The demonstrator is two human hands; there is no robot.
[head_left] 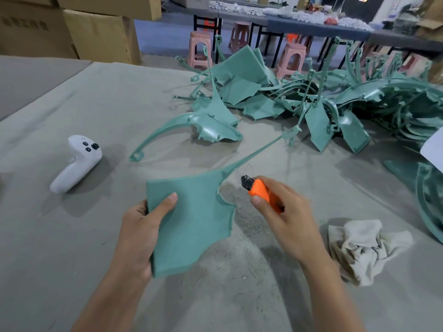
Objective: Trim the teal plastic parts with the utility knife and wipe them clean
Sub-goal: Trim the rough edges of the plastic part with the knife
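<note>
Left hand: the left hand (136,236) held the teal panel part (191,216) at its near-left edge; thumb flat on the upper face, fingers tucked beneath; grip clamped on the part.
Right hand: the right hand (287,221) held the orange utility knife (261,192); thumb and fingers wrapped round the body; grip clamped on the knife.
Knife: dark nose pointed up and left, just beside the notched right edge of the held part; contact was not seen; whether a blade was out could not be told.
Held part: broad flat panel with a matt face and a ragged, scalloped right edge; a long thin stem ran from its far corner up and right toward the pile; whether any of it rested on the bench could not be told.
Other parts: a curved teal part (191,125) lay alone beyond the hands; a pile of teal parts (311,99) covered the far right of the bench.
Rag: a crumpled off-white rag (364,248) lay to the right of the right hand, apart from it.
Controller: a white handheld controller (76,161) lay to the left, well apart from the parts.
Bench: the bench (72,236) had a grey covering; fine scrapings (251,226) lay beneath the hands.
Background: cardboard boxes (96,37) stacked at far left; pink plastic stools (199,49) beyond the bench.
</note>
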